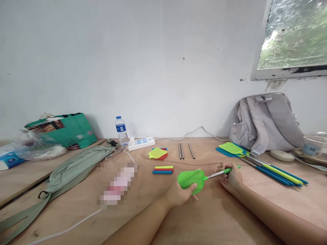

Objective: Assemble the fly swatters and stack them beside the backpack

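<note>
A green fly swatter (191, 179) with a silver rod is held level between my two hands. My left hand (181, 194) grips its mesh head, thumb on top. My right hand (231, 177) is closed around the green handle at the other end. Beyond my left hand lie short handle tubes (163, 169) in yellow, red and blue. Loose mesh swatter heads (157, 153), yellow on top of red and blue, are stacked behind them. Three silver rods (181, 151) rest farther right. Past my right hand, several whole swatters (265, 166) with blue and yellow-green handles lie in a pile.
A grey backpack (268, 122) leans on the wall at the right, by a round beige case (281, 156). A white power strip (141, 143) and a water bottle (121, 131) stand at the back. Leftward are a grey-green strap bag (74, 170) and a green shopping bag (74, 131).
</note>
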Demonstrator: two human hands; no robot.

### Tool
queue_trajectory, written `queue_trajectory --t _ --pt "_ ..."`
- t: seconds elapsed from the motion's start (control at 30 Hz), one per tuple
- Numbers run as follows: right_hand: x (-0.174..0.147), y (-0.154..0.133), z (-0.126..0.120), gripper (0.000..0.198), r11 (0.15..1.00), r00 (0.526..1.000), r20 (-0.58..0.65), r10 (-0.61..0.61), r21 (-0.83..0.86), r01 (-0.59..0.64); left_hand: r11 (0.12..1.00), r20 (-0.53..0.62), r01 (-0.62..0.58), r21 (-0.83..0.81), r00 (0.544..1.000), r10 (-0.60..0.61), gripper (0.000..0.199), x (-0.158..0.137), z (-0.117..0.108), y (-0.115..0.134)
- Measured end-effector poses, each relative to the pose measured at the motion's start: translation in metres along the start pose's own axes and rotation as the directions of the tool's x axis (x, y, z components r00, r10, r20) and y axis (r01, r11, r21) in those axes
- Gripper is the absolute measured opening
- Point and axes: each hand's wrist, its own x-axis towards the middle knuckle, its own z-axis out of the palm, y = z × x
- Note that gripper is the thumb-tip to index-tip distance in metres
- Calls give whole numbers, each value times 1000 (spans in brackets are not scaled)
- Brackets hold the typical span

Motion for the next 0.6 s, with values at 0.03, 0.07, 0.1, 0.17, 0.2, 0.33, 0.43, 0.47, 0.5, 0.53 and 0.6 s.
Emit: queue_trajectory --t 0.03,0.07,0.1,0.17,0.2,0.33,0.43,0.47,0.5,0.53,0.6 --pt "0 -2 1 19 1000 1000 9 9 -18 -9 999 -12 13 -49 1000 -14 43 1 -2 2" --pt "-1 -4 3 21 999 1000 21 22 -39 -21 995 -23 24 -99 999 -27 42 3 -6 4" --pt "-1 -5 6 22 997 999 37 37 -62 -35 988 -36 29 -151 999 -35 41 4 -10 6" --pt "-2 -9 10 23 993 994 79 70 -99 -62 967 -60 25 -254 997 -42 38 7 -22 10" --pt "-2 -10 12 23 992 992 98 77 -111 -66 954 -75 16 -300 996 -40 37 8 -30 12" --pt "-2 -15 10 21 979 995 102 -6 -201 26 915 -114 -5 -404 992 -45 34 10 -59 17" --pt "-4 -18 -1 16 867 990 139 -34 -488 98 881 -94 3 -473 994 -53 37 10 -74 18" --pt "-6 -19 -5 17 793 984 176 -28 -596 129 865 -94 -4 -502 994 -50 37 10 -78 18" --pt "-9 -20 -7 18 708 976 215 -29 -685 171 848 -102 -19 -529 994 -42 36 9 -80 19" --pt "-13 -21 -9 20 625 967 253 -35 -749 219 833 -115 -39 -552 993 -30 35 9 -81 20" --pt "-20 -24 -7 23 478 942 333 -32 -823 307 805 -141 -82 -588 990 -3 34 8 -80 23"
